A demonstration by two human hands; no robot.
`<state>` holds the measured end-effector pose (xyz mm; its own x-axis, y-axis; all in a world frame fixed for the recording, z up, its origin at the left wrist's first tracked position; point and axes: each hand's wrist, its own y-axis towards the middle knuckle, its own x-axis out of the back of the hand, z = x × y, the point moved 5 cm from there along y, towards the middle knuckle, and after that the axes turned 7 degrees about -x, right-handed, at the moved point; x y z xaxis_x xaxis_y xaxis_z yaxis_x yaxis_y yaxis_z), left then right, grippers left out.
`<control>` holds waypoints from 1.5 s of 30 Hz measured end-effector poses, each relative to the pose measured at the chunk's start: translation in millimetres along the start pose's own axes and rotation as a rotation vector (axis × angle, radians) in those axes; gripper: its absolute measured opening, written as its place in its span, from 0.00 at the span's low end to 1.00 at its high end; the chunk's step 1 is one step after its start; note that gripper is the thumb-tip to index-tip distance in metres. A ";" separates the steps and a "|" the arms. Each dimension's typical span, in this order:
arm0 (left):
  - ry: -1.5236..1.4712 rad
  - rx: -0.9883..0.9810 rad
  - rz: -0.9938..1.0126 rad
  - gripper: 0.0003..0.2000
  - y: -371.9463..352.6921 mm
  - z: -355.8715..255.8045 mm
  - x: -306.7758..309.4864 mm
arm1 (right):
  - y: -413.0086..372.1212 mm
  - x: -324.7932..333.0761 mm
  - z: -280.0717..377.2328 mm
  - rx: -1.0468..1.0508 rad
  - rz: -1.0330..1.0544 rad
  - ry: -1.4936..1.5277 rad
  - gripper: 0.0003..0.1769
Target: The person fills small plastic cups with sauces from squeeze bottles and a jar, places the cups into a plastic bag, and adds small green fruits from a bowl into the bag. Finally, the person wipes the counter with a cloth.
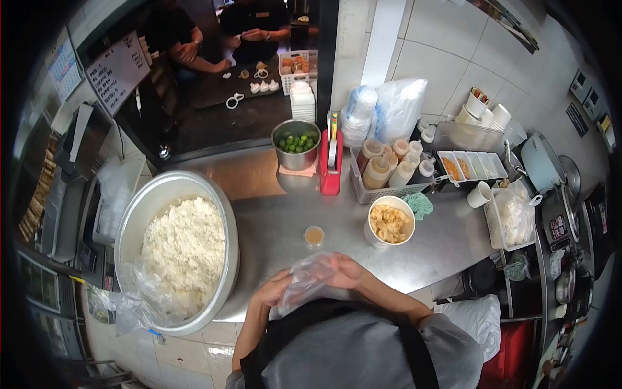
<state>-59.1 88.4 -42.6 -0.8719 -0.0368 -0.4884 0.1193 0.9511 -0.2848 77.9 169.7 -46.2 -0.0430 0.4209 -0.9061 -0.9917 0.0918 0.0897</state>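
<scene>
A clear plastic bag (304,282) is stretched between my two hands at the near edge of the steel counter. My left hand (276,289) grips its left side. At the bag's upper right, my right hand (345,271) has its fingers closed on the plastic. Just beyond the bag stands a small lidded cup of tan sauce (314,236). A white tub of fried food pieces (390,221) is to the right, apart from my right hand. To the left of my left hand sits a large metal pot (228,259) of white rice (184,249).
A steel pot of green limes (296,144) and a red tape dispenser (331,168) stand at the back. Sauce bottles (377,172) fill a grey basket beside a green cloth (420,206). Two people stand beyond the serving window; one person's hand (254,35) shows there.
</scene>
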 end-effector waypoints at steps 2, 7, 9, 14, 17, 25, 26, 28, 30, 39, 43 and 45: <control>0.203 -0.123 0.103 0.13 -0.4 -17.0 -9.7 | -2.0 -5.9 -2.4 -0.165 -0.127 0.126 0.20; 0.253 -0.035 0.193 0.15 1.5 -35.0 -19.8 | 1.3 -10.4 -11.7 -0.145 -0.090 -0.230 0.15; 0.207 -0.253 0.362 0.16 9.6 -19.2 -11.8 | 8.0 -12.8 2.2 0.036 -0.172 -0.105 0.14; -0.691 -0.353 -0.301 0.21 3.2 0.1 -6.5 | 21.9 -7.3 -5.7 0.019 0.200 0.341 0.16; -0.751 -0.312 0.206 0.19 3.6 43.3 28.1 | 10.0 -15.7 8.6 -0.154 -0.603 -0.060 0.13; 0.857 -0.278 -0.093 0.23 -15.8 12.9 26.8 | 19.8 -16.8 48.8 -0.404 -0.001 -1.219 0.11; 0.932 -0.093 -0.168 0.23 -18.1 11.7 32.2 | 25.6 -4.7 54.0 -0.206 -0.096 -1.398 0.10; 0.983 0.045 -0.317 0.21 -16.9 8.4 39.1 | 32.2 10.7 65.3 0.146 -0.321 -1.792 0.11; 0.947 -0.049 -0.461 0.17 -8.8 11.1 46.7 | 33.6 18.7 73.1 0.463 -0.595 -2.216 0.17; 1.319 -0.435 -0.396 0.19 44.2 3.0 38.0 | 43.1 31.7 89.3 0.407 -0.587 -1.802 0.23; 1.183 -0.365 -0.292 0.22 76.3 13.6 38.2 | 44.0 -2.7 81.1 0.250 -0.495 -1.828 0.23; 0.970 -0.271 -0.215 0.24 88.8 15.6 38.7 | 39.2 3.9 60.6 0.267 -0.407 -2.002 0.23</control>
<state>-74.9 166.6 -99.7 -0.8848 -0.0655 0.4613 -0.0911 0.9953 -0.0334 46.1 229.6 -21.2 0.4746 0.5193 0.7107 -0.8620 0.4375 0.2560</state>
